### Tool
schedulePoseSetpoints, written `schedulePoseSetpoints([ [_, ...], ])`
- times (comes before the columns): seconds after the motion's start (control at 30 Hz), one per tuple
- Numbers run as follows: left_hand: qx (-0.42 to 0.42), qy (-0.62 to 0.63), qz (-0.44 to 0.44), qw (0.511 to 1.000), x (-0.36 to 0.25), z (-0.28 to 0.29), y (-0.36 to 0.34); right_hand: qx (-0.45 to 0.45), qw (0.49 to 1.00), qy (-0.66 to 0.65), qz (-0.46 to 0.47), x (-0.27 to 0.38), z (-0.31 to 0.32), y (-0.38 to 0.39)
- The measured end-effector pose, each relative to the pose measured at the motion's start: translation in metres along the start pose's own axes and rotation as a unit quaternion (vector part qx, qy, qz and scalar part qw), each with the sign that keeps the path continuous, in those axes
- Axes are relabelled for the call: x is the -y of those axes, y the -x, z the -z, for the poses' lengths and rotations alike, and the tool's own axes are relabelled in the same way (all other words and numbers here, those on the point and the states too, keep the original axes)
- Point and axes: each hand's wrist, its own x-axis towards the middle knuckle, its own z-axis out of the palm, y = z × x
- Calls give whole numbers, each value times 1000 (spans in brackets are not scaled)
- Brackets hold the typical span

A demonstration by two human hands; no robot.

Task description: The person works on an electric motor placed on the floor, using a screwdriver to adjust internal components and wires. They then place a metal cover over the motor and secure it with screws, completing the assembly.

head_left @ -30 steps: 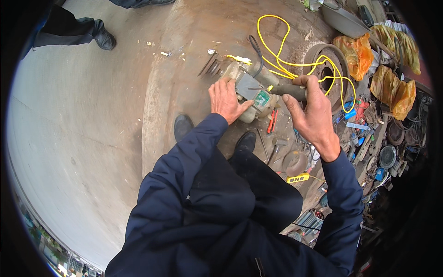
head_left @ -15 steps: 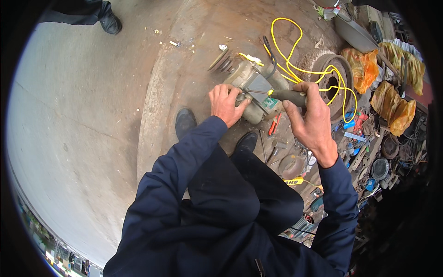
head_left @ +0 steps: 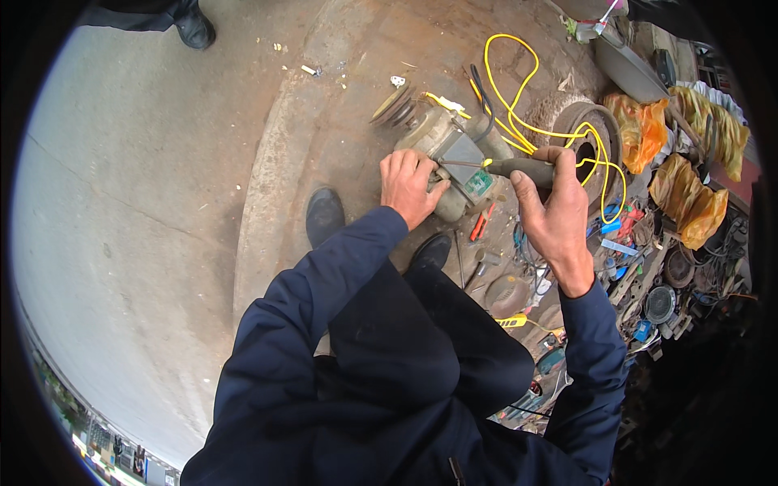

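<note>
A worn grey-green motor (head_left: 450, 204) with a dull cover plate, green label and pulley wheel (head_left: 389, 105) sits on the ground. My left hand (head_left: 408, 185) has its fingers curled over the motor's edge beside the plate, where a thin metal shaft ends. My right hand (head_left: 555, 206) is closed on that shaft's thick dark handle (head_left: 513, 167), a screwdriver-like tool with a yellow bit at the collar, held across the plate. Red-handled pliers (head_left: 482, 223) lie just right of the motor. A looped yellow cable (head_left: 533, 69) runs behind it.
A rusty round hub (head_left: 608, 117), a grey basin (head_left: 624, 69) and orange plastic bags (head_left: 677, 202) are at right, above heaped scrap and tools (head_left: 648, 275). A yellow power strip (head_left: 510, 321) lies by my knee. Another person's dark-shod foot (head_left: 194, 26) is at the upper left.
The motor and surrounding objects appear further right in the picture. My left thumb has shifted off the plate toward its edge. The tool stays across the plate in my right hand.
</note>
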Motion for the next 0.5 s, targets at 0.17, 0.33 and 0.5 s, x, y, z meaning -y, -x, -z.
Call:
schedulePoseSetpoints([
  [0.17, 1, 7, -13, 1000, 5, -4, 1, -6, 1000, 3, 0, 5, -6, 2],
  [0.33, -35, 53, -25, 998, 9, -5, 1, -13, 986, 59, 156, 11, -9, 4],
  [0.5, -65, 96, -17, 993, 10, -9, 1, 58, 966, 79, 238, 7, -7, 10],
])
